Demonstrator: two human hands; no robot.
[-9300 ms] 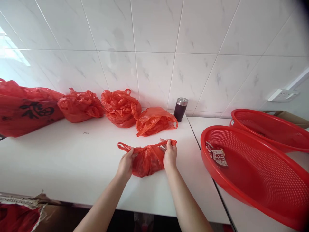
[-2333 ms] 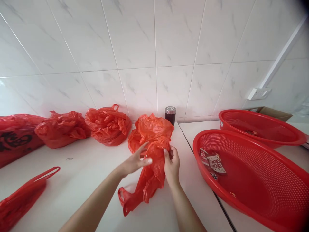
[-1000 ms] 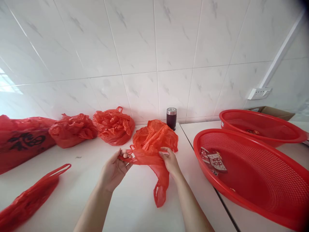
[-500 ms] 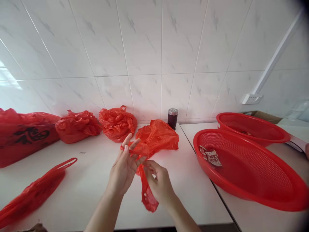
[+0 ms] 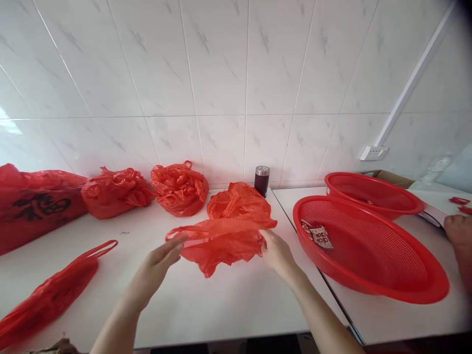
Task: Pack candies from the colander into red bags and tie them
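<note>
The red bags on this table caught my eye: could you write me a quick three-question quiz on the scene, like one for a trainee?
1. True or false: the dark cup with the silver lid stands upright near the tiled wall.
2. What is spread between the left hand and the right hand?
3. How many red baskets are in view? A) one B) two C) four

Key: 1. True. 2. A red plastic bag. 3. B.
</note>
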